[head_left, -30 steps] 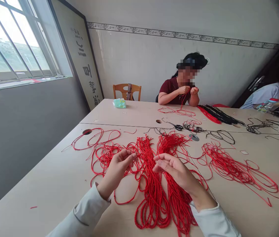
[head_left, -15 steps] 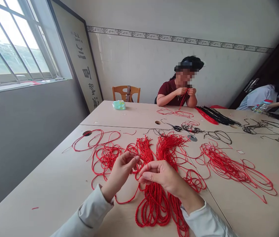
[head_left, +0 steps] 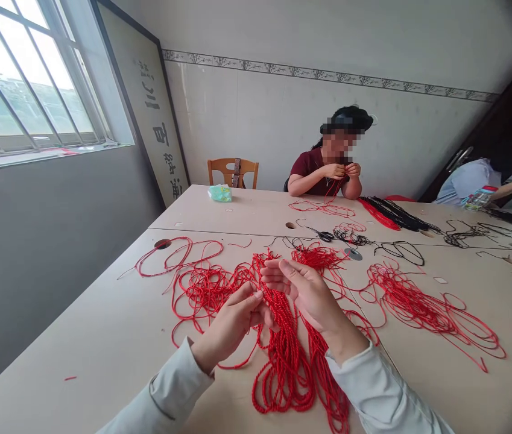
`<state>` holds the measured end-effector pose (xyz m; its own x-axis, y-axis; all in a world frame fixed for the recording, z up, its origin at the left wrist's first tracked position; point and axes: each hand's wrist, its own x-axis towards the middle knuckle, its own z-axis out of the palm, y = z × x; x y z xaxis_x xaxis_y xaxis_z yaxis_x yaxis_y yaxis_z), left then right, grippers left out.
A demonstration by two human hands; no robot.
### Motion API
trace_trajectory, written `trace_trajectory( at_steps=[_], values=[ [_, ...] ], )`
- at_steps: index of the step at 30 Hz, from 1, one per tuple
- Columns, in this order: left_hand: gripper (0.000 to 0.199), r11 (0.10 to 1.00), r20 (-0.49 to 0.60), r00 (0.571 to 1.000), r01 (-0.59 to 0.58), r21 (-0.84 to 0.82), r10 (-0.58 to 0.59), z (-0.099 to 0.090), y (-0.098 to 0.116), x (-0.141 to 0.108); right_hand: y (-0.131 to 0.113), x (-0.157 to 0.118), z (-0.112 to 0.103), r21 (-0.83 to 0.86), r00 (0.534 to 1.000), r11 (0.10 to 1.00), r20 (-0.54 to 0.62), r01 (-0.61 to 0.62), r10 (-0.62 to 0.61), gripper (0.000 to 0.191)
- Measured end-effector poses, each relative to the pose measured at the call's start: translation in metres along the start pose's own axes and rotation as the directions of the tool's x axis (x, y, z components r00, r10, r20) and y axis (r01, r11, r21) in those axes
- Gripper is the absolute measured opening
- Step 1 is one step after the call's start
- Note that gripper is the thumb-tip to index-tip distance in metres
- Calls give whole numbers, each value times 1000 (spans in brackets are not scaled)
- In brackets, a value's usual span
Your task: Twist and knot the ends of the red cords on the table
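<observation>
My left hand (head_left: 228, 322) and my right hand (head_left: 305, 292) are close together above the middle of the table. The left fingers are closed on the twisted red cord (head_left: 278, 355) where it hangs in long looped strands. My right hand curves over the upper part of that bundle, its fingers partly spread, and I cannot see whether it grips a strand. Loose tangled red cord (head_left: 201, 295) lies left of my hands, and a larger tangle of red cord (head_left: 418, 307) lies to the right. The beige table (head_left: 102, 337) carries it all.
Across the table, a person in a dark red shirt (head_left: 314, 169) handles red cord. Black-handled scissors (head_left: 323, 235), black cords (head_left: 395, 214), a metal disc (head_left: 353, 254) and a green packet (head_left: 219, 193) lie on the table. Another person (head_left: 468, 184) sits at the right.
My right hand has moved up the table and turned over the bundle. My left hand has moved slightly right and down, so the two hands now nearly touch.
</observation>
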<state>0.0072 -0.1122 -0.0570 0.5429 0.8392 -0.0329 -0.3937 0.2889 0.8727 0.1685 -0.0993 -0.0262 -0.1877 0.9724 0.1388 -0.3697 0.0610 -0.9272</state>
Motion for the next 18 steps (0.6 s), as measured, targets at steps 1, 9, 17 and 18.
trace_trajectory(
  at_steps=[1,9,17,18],
  values=[
    [17,1000,-2,1000,-4,10,4,0,1,0,-2,-1,-4,-11,1000,1000,-17,1,-1,25],
    [23,990,-158,986,-37,139,59,-11,6,4,-2,-15,-19,-212,993,972,29,-106,115,23],
    [20,989,-171,983,-36,143,61,-8,4,5,6,-15,-20,-505,1000,863,0,-8,9,24],
    [20,987,-174,982,-39,159,67,-8,3,5,5,-15,-20,-545,1000,838,-2,5,-7,25]
  ],
)
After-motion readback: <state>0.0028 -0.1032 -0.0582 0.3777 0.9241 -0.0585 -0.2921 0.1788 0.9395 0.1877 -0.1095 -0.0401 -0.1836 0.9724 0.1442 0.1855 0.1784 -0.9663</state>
